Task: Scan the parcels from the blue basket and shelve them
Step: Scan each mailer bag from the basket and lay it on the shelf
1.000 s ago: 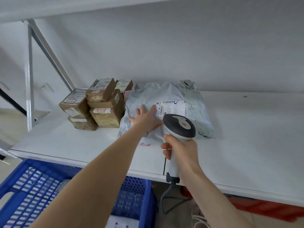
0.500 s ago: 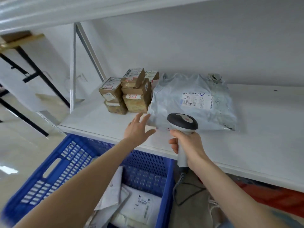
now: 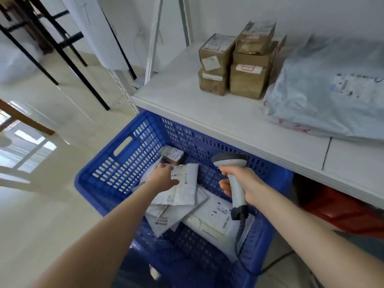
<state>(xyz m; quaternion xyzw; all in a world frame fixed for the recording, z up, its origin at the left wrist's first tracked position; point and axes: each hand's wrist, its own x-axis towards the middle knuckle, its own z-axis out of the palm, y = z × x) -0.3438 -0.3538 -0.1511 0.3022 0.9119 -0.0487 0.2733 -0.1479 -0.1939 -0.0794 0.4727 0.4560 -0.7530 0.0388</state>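
With mailers (image 3: 209, 217) left in the blue basket (image 3: 124, 163) at 6 o'clock and brown boxes (image 3: 239, 65) and a grey bag (image 3: 332, 90) shelved at 1 o'clock, you seemed partway through: your left hand (image 3: 164, 176) curled onto the top white mailer (image 3: 186, 190), your right hand (image 3: 247, 183), at its 3 o'clock, clamped round the scanner (image 3: 230, 161).

**Daylight Gleams on Storeroom Floor**

A glossy pale floor (image 3: 41, 215) carries a bright window reflection (image 3: 27, 150) at left. Black metal legs (image 3: 68, 59) stand before a white wall (image 3: 228, 9), beside a white shelf (image 3: 187, 96) on a metal upright (image 3: 153, 38).
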